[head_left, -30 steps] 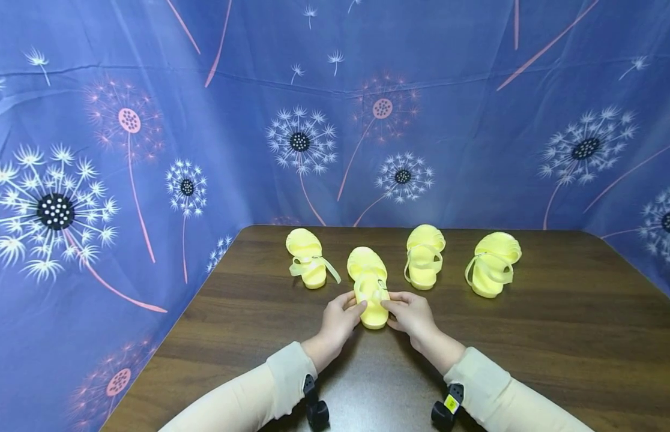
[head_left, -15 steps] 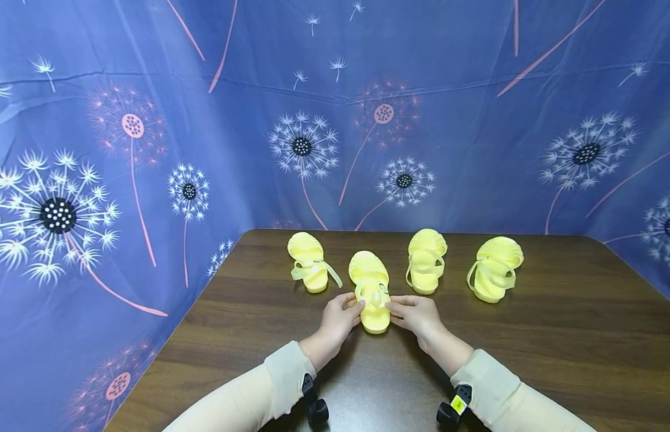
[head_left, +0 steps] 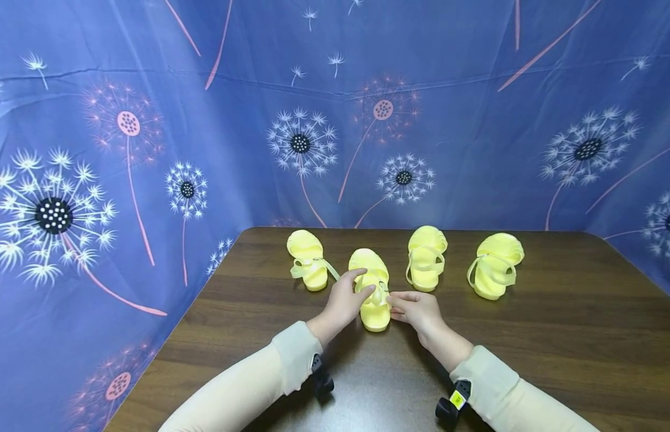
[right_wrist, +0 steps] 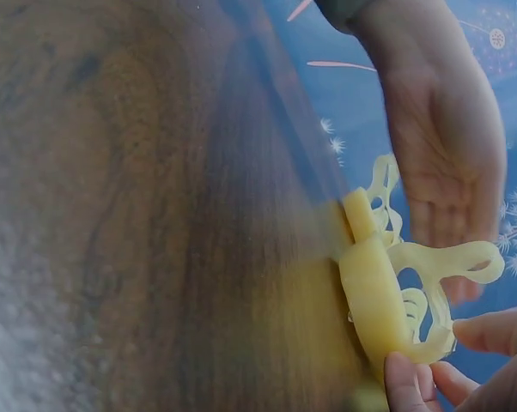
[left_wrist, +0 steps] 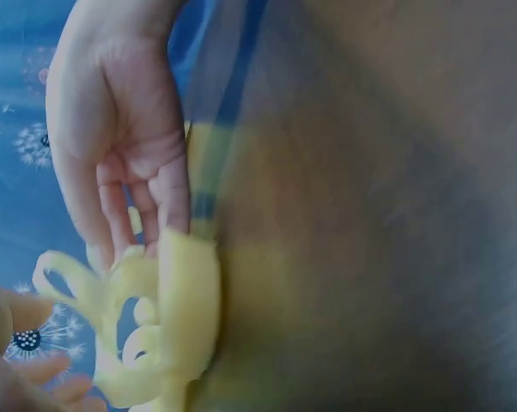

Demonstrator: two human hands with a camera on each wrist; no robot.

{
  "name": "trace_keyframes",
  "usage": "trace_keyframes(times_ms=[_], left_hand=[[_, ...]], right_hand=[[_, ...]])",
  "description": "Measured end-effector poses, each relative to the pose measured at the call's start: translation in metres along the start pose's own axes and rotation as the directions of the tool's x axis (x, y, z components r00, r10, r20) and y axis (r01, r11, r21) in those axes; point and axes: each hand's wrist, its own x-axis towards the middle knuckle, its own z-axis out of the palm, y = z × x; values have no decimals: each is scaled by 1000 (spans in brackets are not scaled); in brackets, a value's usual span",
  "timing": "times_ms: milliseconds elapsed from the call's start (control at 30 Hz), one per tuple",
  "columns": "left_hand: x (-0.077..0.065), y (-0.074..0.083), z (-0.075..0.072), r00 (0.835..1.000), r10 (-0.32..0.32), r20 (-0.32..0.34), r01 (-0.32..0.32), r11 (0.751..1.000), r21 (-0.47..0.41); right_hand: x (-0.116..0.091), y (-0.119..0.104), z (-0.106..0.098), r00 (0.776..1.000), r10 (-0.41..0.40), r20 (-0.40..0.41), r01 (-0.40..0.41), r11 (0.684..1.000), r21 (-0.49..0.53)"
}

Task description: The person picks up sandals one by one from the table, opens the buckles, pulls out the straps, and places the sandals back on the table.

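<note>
One yellow sandal (head_left: pixel 375 318) lies on the wooden table, heel toward me, between both hands. My left hand (head_left: pixel 343 303) hovers at its left side in the head view, thumb and forefinger spread over the strap area. In the right wrist view the left hand's (right_wrist: pixel 439 129) fingers look straight and hold nothing. My right hand (head_left: pixel 418 311) pinches the sandal at its right edge near the strap. The right wrist view shows the strap (right_wrist: pixel 452 259) standing up as a loop above the thick sole (right_wrist: pixel 374 296), with the right hand's (right_wrist: pixel 499 365) fingertips at the sole and strap.
Behind the held sandal stand three more yellow sandals: one at left (head_left: pixel 315 279), one right of centre (head_left: pixel 424 277) and one farther right (head_left: pixel 489 285). A blue dandelion-print cloth (head_left: pixel 335 120) hangs behind and beside the table (head_left: pixel 556 348).
My left hand has let go of the sandal's side and moved up and forward over its strap. The right hand stays at the right edge. The sandals stay in place.
</note>
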Motion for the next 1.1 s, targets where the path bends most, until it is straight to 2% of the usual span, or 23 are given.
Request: trace_keyframes(times_ms=[133, 233, 300, 400, 467, 567, 733, 900, 1100], left_hand=[[17, 6, -2, 994, 76, 82, -81, 995, 61], [31, 8, -5, 978, 102, 183, -122, 987, 104], [39, 8, -7, 957, 120, 264, -160, 978, 136], [50, 5, -10, 918, 148, 368, -228, 956, 184], [56, 3, -11, 896, 171, 409, -272, 941, 201], [64, -2, -10, 878, 190, 439, -302, 932, 202], [70, -12, -6, 869, 167, 466, -274, 946, 173], [72, -15, -4, 861, 127, 492, -242, 954, 177], [74, -17, -2, 851, 116, 512, -223, 963, 154]], right_hand=[[3, 1, 0, 1000, -3, -4, 3, 1000, 4], [3, 1, 0, 1000, -2, -10, 2, 1000, 11], [3, 0, 1, 1000, 0, -13, 0, 1000, 15], [3, 0, 1, 1000, 3, -15, -3, 1000, 17], [4, 0, 1, 1000, 4, -14, -4, 1000, 19], [5, 1, 0, 1000, -10, -9, 10, 999, 39], [4, 3, -2, 999, -28, 15, 27, 996, 88], [5, 3, -1, 1000, 13, -2, -13, 998, 67], [6, 2, 0, 999, 31, -20, -30, 997, 70]])
